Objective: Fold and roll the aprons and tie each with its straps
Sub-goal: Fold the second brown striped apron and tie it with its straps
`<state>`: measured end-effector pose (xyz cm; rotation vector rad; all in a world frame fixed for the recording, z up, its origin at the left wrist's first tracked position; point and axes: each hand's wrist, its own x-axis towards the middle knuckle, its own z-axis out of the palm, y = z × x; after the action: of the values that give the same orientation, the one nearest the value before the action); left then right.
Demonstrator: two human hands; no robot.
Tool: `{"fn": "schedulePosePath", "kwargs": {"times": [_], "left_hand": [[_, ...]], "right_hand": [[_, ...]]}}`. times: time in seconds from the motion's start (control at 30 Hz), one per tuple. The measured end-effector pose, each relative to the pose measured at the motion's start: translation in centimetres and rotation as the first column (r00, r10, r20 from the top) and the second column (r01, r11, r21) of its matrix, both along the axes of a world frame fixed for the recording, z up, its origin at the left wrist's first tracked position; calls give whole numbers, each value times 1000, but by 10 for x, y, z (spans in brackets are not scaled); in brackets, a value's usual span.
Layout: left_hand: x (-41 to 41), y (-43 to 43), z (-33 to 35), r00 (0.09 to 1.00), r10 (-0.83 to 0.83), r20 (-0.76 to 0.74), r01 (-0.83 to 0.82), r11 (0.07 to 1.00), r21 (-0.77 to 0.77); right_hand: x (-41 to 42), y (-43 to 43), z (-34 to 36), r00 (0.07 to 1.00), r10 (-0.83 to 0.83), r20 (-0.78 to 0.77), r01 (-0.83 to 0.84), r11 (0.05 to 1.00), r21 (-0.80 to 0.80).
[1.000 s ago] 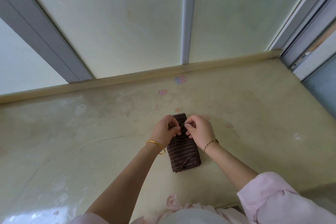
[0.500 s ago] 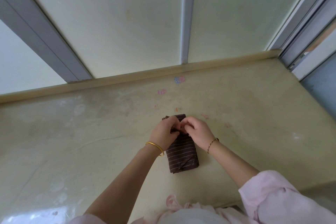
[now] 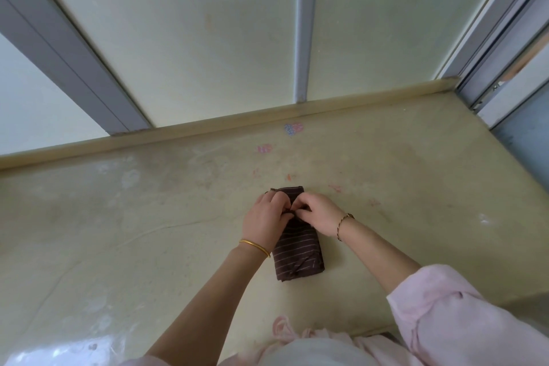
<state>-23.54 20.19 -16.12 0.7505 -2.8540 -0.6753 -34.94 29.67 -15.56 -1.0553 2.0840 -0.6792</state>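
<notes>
A dark brown apron with thin pale stripes lies rolled into a compact bundle on the yellowish counter, lengthwise away from me. Both hands meet over its far half. My left hand has its fingers curled and pinches the thin strap at the middle of the roll. My right hand pinches the strap from the other side, fingertips touching those of the left. The strap itself is mostly hidden under the fingers.
A raised lip closes the counter's back edge below pale window panels with grey frames. Small coloured smudges mark the surface behind the roll. A sliding frame stands at the right. Pink sleeves show at the bottom.
My hands have drawn together over the roll; the short gap with the strap stretched between them is gone and the fingertips now touch. The roll has stayed in place.
</notes>
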Motion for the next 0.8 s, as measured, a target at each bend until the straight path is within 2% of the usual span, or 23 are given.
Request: {"fn": "schedulePosePath", "kwargs": {"times": [0.13, 0.2, 0.27, 0.4, 0.47, 0.53, 0.6, 0.63, 0.7, 0.8], "left_hand": [[0, -3, 9, 992, 62, 108, -70, 995, 65], [-1, -4, 13, 987, 91, 129, -106, 989, 107], [0, -7, 17, 980, 123, 159, -145, 980, 135], [5, -15, 22, 946, 112, 305, -170, 970, 172], [11, -21, 23, 910, 90, 406, -167, 973, 158], [14, -23, 25, 894, 45, 445, -123, 981, 147], [13, -20, 28, 942, 41, 334, -120, 968, 219], [11, -17, 30, 970, 78, 231, -153, 934, 324], [4, -10, 33, 975, 219, 49, -207, 797, 567], [-3, -2, 27, 947, 321, -14, -212, 658, 723]], "right_hand": [[4, -2, 1, 938, 184, -293, -167, 982, 84], [7, -2, -2, 862, 213, -460, -176, 977, 123], [10, -2, -3, 806, 196, -559, -151, 980, 126], [11, 3, -4, 788, 165, -593, -109, 986, 128], [8, 9, -4, 809, 129, -573, -42, 986, 163], [5, 13, -5, 844, 103, -526, 1, 981, 194], [4, 13, -6, 883, 73, -463, 23, 980, 198], [5, 12, -6, 898, 59, -436, 32, 980, 197], [7, 8, -2, 913, 44, -405, 43, 978, 203], [10, 7, 2, 919, 43, -391, 37, 981, 193]]}}
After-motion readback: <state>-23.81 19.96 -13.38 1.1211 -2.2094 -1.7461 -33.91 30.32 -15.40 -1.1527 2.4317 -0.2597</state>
